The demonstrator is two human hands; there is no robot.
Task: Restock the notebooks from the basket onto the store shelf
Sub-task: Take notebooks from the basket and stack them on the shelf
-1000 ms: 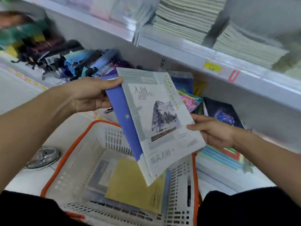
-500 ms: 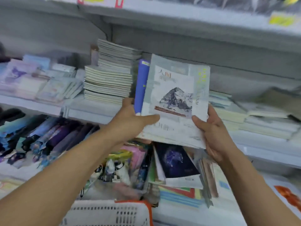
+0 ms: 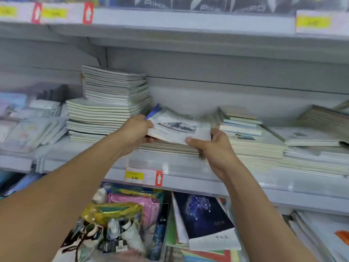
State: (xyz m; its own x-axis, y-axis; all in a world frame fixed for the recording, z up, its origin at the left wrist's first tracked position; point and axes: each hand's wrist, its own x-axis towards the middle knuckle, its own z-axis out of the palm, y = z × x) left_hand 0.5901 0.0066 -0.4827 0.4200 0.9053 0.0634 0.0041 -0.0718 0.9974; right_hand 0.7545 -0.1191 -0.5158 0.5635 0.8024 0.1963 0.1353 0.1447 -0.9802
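yellow price tag on rail, red arrow label beside | pink pouch, yellow packet below | constellation book right of them

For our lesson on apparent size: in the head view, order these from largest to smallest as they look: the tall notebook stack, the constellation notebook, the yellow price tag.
1. tall notebook stack
2. constellation notebook, though nearer the camera, so unsure
3. yellow price tag

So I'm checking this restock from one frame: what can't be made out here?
- Head view: how many notebooks are held; only the top cover and a blue edge show.
- The low stack beneath: hidden by notebooks and both hands.
- The price tag: small print blurred.
- The basket: out of frame.
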